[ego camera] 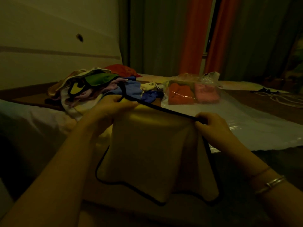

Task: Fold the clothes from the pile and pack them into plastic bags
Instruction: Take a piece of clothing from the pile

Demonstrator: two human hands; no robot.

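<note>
I hold up a pale yellow garment (147,145) with dark piping along its edges. My left hand (113,105) grips its top left corner and my right hand (211,125) pinches the top right corner, so the cloth hangs down between them in front of me. Behind it on the bed lies the pile of clothes (98,86), with green, blue, lilac, white and red pieces. To the right of the pile sits a clear plastic bag (191,90) holding folded orange and pink clothes.
A large sheet of clear plastic (237,125) is spread on the bed at the right. White cords (282,97) lie at the far right. A white headboard (57,38) stands at the left, with orange curtains (196,35) behind the bed.
</note>
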